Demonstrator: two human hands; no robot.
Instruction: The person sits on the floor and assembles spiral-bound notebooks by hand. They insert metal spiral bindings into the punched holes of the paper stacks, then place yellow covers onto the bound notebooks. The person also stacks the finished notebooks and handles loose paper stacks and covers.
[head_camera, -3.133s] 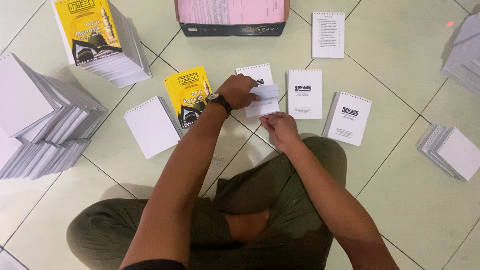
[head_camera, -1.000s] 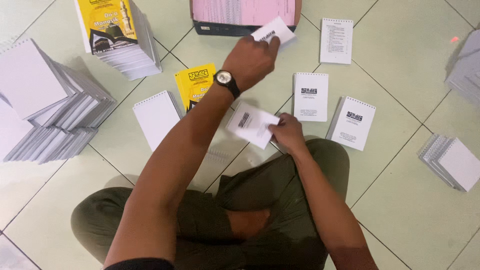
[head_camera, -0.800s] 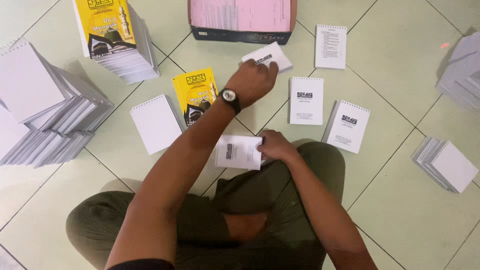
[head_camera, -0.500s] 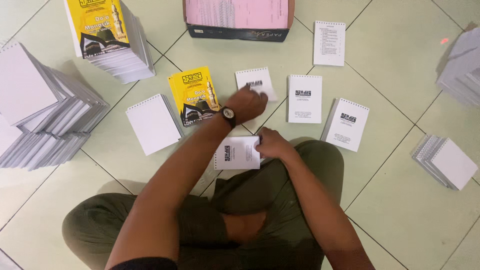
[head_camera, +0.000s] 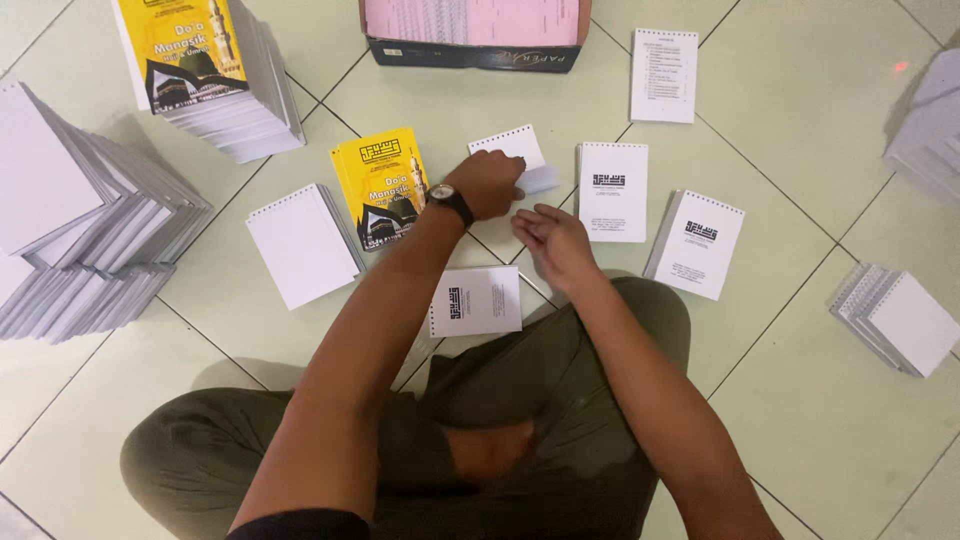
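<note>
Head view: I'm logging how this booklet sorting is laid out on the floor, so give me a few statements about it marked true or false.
1. The left hand rests on the white page stack by the yellow-covered booklet. True.
2. The right hand holds a pen. False: it is bare and holds nothing visible.
3. A wristwatch sits on the left wrist. True.
4. The cardboard box holds blue sheets. False: they are pink.
5. A white printed sheet lies by the person's knee. True.
</note>
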